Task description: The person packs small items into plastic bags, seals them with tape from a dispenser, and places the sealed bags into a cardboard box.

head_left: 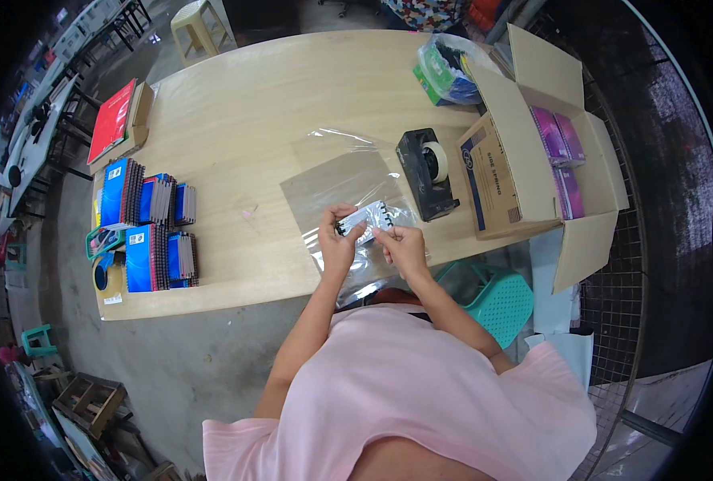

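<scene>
Near the table's front edge, my left hand (339, 240) grips the left end of a small spiral notebook (370, 218) with a pale, shiny face and black rings. Clear plastic lies around the notebook; whether it is fully inside cannot be made out. My right hand (404, 248) is closed in a pinch on the clear plastic at the notebook's lower right corner. Beneath both hands, more clear plastic bags (316, 186) lie flat on the table. Just right of them stands a black tape dispenser (422, 180) with a roll of tape.
Blue spiral notebooks (140, 258) stand in stacks at the table's left, below a red-topped box (114, 122). An open carton (497, 188) with purple packs (550, 135) occupies the right. Behind it sits a filled plastic bag (445, 68). A green stool (501, 309) stands below the table edge.
</scene>
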`<state>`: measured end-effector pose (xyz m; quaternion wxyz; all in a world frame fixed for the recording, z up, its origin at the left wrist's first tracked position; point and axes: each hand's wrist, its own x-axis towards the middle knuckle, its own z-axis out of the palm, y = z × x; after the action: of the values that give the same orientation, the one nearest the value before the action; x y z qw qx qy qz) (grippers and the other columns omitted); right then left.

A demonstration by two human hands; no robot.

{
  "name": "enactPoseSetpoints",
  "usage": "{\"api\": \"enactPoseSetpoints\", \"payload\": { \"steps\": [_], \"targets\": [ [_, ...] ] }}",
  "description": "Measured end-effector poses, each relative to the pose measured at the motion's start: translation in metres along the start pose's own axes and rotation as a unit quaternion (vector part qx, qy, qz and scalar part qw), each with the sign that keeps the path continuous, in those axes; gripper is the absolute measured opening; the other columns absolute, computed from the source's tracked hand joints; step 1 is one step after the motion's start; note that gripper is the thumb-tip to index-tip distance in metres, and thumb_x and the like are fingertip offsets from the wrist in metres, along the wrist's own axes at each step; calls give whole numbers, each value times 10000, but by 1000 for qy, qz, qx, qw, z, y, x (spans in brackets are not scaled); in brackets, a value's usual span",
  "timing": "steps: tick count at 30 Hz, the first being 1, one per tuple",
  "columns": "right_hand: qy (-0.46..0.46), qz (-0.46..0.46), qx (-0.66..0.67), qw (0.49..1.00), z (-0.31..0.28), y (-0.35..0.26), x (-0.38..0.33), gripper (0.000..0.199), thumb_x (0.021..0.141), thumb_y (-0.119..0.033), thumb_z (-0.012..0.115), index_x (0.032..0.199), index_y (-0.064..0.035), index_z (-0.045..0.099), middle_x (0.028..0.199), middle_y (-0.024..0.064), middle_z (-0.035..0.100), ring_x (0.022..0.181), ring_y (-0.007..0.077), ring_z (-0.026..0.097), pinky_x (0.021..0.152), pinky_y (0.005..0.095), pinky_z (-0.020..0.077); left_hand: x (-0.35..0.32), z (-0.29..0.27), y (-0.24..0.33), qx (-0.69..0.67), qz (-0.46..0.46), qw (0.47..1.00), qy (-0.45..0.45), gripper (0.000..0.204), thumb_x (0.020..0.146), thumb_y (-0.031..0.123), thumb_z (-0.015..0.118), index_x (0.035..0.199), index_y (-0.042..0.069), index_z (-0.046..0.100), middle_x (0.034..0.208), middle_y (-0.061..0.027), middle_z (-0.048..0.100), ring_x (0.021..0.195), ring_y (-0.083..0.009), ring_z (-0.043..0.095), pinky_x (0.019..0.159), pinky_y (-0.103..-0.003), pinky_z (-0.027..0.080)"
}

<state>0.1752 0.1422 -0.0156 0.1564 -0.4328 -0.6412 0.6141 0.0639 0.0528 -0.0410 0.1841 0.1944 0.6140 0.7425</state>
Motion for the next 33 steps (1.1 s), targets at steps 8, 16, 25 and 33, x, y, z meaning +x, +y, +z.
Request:
{"api": "enactPoseSetpoints", "payload": {
  "steps": [8,16,25,33],
  "targets": [
    [1,-82,-233,969,-3,34,23,440,841,-405,751,741,18,683,604,186,636,553,352,610,588,417,507,11,-24,18,101,49,978,-174,1036,660,41,825,1490,68,207,1198,-181,551,1150,-293,541,1041,-411,406],
    [-321,247,430,807,-57,59,41,762,902,-707,484,1366,-102,482,1209,122,614,1078,243,625,871,441,551,-3,-21,46,396,303,788,-361,883,637,-29,727,1441,171,423,1255,-82,566,1274,-332,489,1149,-593,225],
    [-322,-12,377,868,-65,-21,-7,814,887,-617,614,1419,-24,445,1306,125,571,1150,194,583,1001,346,475,-52,-5,115,226,423,841,-250,858,686,20,676,1472,238,409,1473,-181,390,1390,-382,351,1135,-584,253],
    [340,-542,-227,734,-247,-189,-79,1061,521,-524,930,1345,5,520,1232,103,611,1092,232,589,937,369,472,-26,-27,120,256,239,936,43,909,765,51,676,1534,111,195,1558,-169,225,1364,-358,382,1113,-519,338]
  ]
}}
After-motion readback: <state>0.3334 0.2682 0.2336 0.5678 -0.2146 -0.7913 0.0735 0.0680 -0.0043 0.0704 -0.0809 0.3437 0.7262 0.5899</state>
